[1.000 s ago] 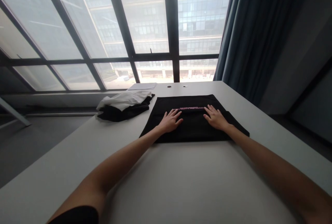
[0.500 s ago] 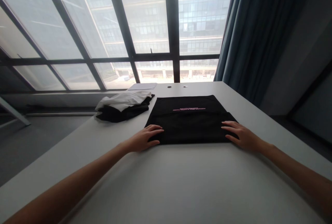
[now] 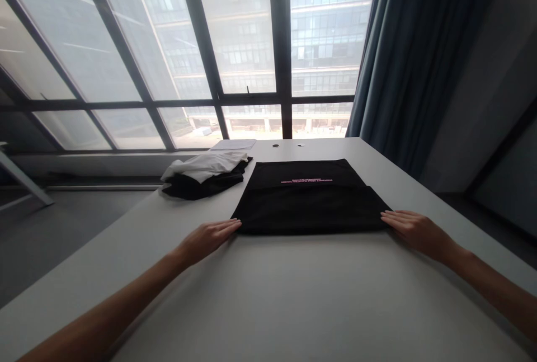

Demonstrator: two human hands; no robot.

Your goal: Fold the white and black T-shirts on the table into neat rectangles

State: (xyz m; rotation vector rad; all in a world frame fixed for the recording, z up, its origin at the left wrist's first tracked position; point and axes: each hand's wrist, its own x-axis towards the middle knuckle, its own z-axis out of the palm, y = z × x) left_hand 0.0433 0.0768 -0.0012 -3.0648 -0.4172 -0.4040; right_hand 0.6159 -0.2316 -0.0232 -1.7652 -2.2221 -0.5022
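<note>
A folded black shirt (image 3: 310, 208) lies flat on the white table, with small pink lettering upside down toward its far end. At its near left corner, my left hand (image 3: 210, 240) has its fingers pressed together on the cloth's edge. Opposite it, my right hand (image 3: 419, 232) grips the near right corner the same way, fingers together on top. Both thumbs are hidden. Between the hands, the near part of the shirt is folded over, and a crease runs across just below the lettering.
Left of the shirt is a loose pile with a white garment (image 3: 205, 166) over a black one (image 3: 205, 186). A flat white sheet (image 3: 232, 144) lies behind it. The white table (image 3: 302, 295) reaches toward the windows; a blue curtain (image 3: 394, 71) hangs at right.
My hands have slid outward from resting spread on the shirt to its near corners, and their fingers have closed together there. The view has tilted up slightly.
</note>
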